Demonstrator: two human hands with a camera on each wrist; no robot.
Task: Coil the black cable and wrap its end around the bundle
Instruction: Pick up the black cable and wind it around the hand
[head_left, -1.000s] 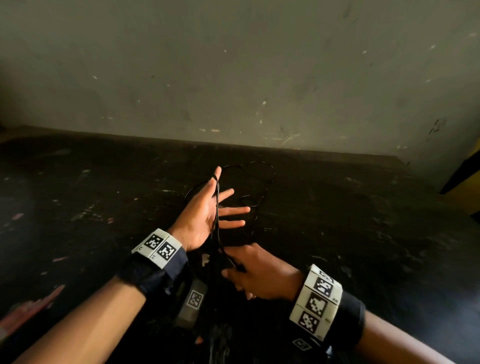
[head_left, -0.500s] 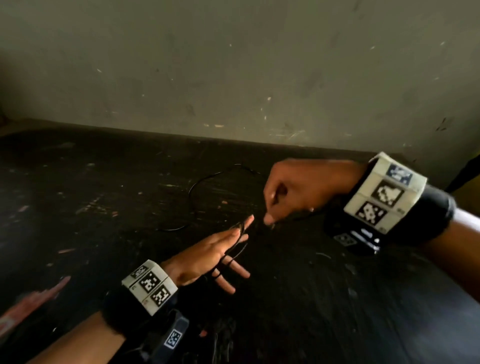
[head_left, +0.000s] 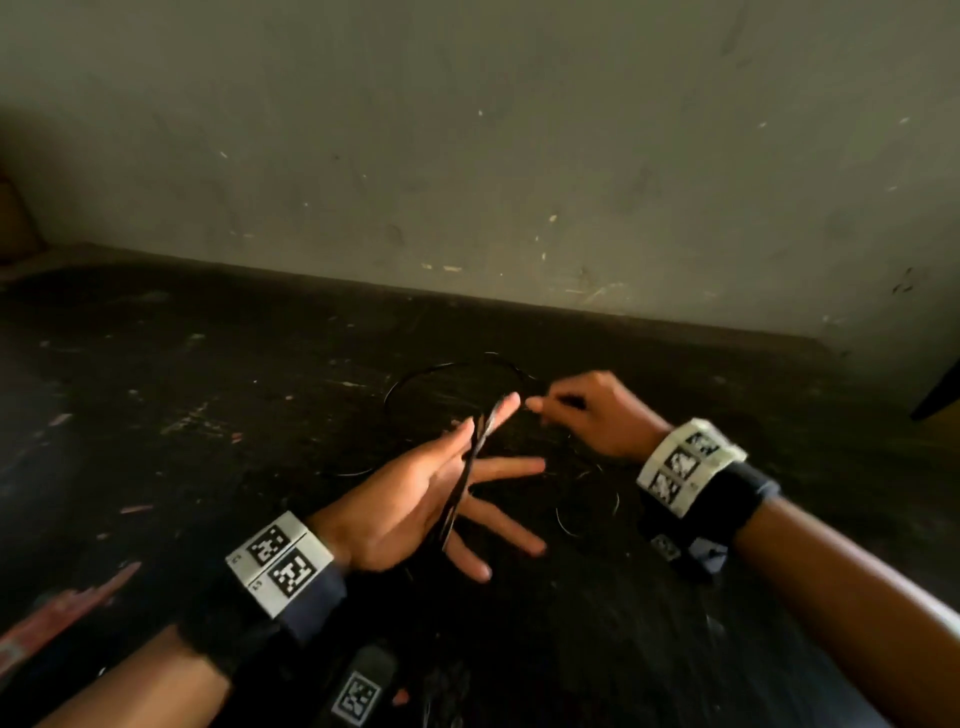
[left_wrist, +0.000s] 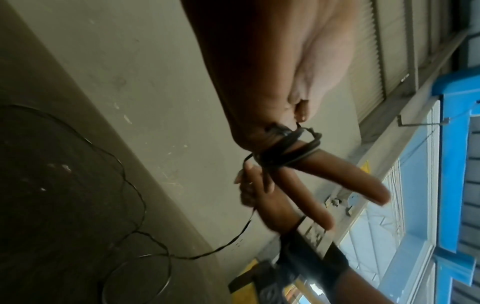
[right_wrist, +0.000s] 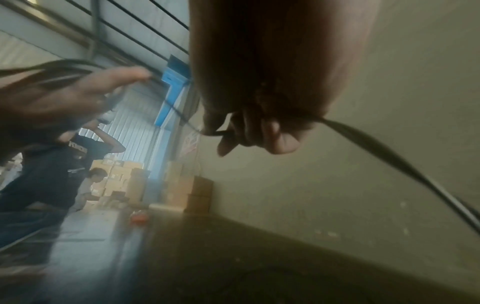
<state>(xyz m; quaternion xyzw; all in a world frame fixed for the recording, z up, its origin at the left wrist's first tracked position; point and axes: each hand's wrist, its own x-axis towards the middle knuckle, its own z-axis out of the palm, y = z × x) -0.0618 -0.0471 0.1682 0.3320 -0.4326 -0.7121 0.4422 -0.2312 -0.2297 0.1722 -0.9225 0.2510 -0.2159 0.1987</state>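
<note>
The thin black cable (head_left: 470, 467) is wound in several turns round my left hand (head_left: 415, 493), running from the forefinger down across the palm. That hand is held palm up above the table with its fingers straight and spread; in the left wrist view the turns (left_wrist: 285, 148) cross the fingers. My right hand (head_left: 543, 404) is just right of the left forefinger tip and pinches the cable between thumb and fingers (right_wrist: 223, 131). The loose rest of the cable (head_left: 441, 370) lies in open loops on the table behind and right of the hands.
The dark, scuffed table (head_left: 208, 415) ends at a grey wall (head_left: 519, 182). A black device with a square marker (head_left: 358, 696) lies at the near edge. A reddish scrap (head_left: 57, 618) is at the near left. Two people and cardboard boxes (right_wrist: 197, 193) show far off.
My right hand went from below the left wrist up and round to the far right, then came back in to the left fingertips. The left hand rose and turned palm up.
</note>
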